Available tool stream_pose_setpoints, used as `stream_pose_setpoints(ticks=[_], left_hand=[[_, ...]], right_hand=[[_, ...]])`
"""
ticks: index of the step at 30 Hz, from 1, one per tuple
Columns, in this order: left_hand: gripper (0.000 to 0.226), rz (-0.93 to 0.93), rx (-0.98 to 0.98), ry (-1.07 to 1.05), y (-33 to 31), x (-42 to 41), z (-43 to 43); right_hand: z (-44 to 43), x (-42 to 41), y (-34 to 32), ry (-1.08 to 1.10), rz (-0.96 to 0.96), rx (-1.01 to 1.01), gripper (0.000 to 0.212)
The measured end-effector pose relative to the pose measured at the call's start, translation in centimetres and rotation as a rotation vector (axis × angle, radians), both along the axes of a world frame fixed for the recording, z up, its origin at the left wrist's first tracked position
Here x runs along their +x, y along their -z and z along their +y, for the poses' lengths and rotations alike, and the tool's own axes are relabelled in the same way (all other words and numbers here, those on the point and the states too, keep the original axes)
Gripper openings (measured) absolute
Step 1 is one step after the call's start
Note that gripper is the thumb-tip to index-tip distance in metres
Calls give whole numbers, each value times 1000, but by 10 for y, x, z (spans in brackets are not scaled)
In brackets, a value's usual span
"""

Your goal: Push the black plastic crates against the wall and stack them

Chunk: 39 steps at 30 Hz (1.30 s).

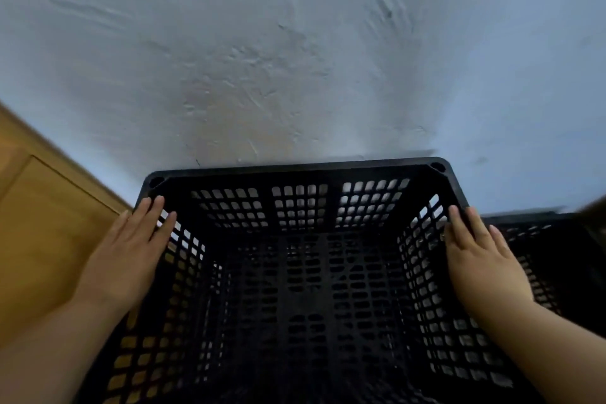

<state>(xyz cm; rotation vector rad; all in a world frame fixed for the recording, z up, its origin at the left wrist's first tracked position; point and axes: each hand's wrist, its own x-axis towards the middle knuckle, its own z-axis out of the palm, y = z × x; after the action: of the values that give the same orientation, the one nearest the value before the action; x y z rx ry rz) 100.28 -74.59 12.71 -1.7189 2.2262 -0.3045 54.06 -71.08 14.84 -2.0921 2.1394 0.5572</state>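
Note:
A black plastic crate (295, 170) with perforated walls fills the lower middle of the view, open side up, its far rim close against the pale wall (295, 59). My left hand (128, 252) lies flat on the crate's left rim, fingers extended. Flat on the right rim rests my right hand (478, 256), its fingers pointing toward the wall. Neither hand wraps around the rim. A second black crate (541, 239) shows partly to the right, lower than the first, mostly hidden behind my right hand and forearm.
A wooden panel or cabinet (42, 223) stands at the left, next to the crate. The rough plastered wall takes up the whole upper half of the view. The floor is hidden.

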Motion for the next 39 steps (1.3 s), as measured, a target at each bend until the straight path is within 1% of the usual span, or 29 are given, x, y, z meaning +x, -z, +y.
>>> stream_pose_setpoints(ticks=[4,6,8,10,12,15,18,20,21,22,23,25,28,30,32,34,37,38,39], left_hand=[[113,21,36,10,8,8,-7],[112,44,37,-6,10,9,-8],[113,58,47,-17,10,7,-6],[110,48,63,-25,10,5,-4],[106,30,79,-22,7,3,-3],[101,30,66,-29,-3,-9,-11],[94,49,23,13,-23,-52,-24],[83,60,-33,78,-40,-97,-31],[79,73,-68,118,-48,-124,-33],[79,93,-97,156,-55,-152,-33],[82,122,-113,190,-62,-183,-32],[88,184,-125,256,-77,-249,-21],[78,236,-181,426,-99,-353,16],[73,253,-204,548,-110,-420,50],[72,276,-186,668,-117,-489,93],[67,303,-172,799,-121,-558,144],[65,334,-148,998,-119,-660,229],[66,342,-132,1056,-115,-693,259],[65,346,-110,1105,-111,-725,289]], right_hand=[[-5,-3,14,11,0,-129,65],[-6,-7,21,34,1,-137,70],[-5,-11,29,10,-52,-199,75],[-4,-11,28,-7,-57,-205,74],[-5,-4,19,15,7,-99,76],[-6,-4,12,43,-62,-102,66],[-3,-5,-5,74,-137,-210,64],[8,-15,-23,75,-149,-304,62],[17,-26,-29,138,-208,-268,63],[27,-39,-36,196,-237,-228,65],[39,-55,-45,232,-240,-234,65],[71,-93,-56,270,-194,-268,66],[130,-158,-76,407,-199,-276,65],[179,-205,-89,492,-209,-267,64],[234,-253,-96,568,-197,-289,63],[294,-301,-99,646,-175,-330,62],[394,-372,-100,780,-156,-320,63],[428,-397,-96,822,-133,-326,65],[463,-421,-91,840,-78,-384,68]])
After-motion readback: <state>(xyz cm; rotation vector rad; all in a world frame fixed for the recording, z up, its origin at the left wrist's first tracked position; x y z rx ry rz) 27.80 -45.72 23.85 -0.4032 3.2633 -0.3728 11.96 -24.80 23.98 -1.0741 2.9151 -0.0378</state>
